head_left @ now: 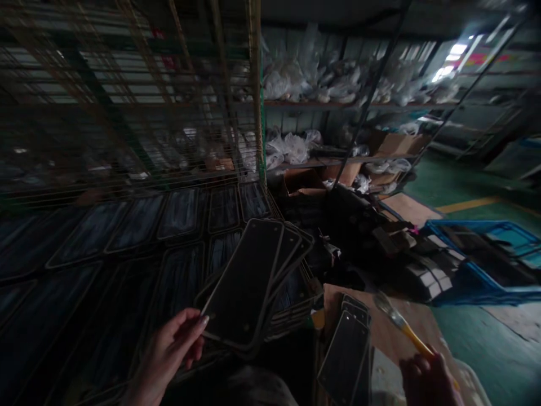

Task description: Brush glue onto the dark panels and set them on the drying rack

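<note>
My left hand [177,344] pinches the near-left corner of a dark rectangular panel [249,282] with rounded corners and small holes or studs near its ends. That panel lies over several similar panels fanned out beneath it. Rows of dark panels with wet-looking streaks [180,211] cover the wire rack on the left. In my right hand [426,378], at the lower right, is a paintbrush [401,324] with a yellow handle, its bristles pointing up and left. Between my hands, a stack of dark panels [346,349] rests beside a brown board [414,316].
A wire mesh cage [256,84] rises behind the panels. Shelves [329,104] at the back hold plastic bags and cardboard boxes [395,142]. A blue crate [490,282] with dark pieces stands on the green floor at right. A pale container rim [471,375] shows beside my right hand.
</note>
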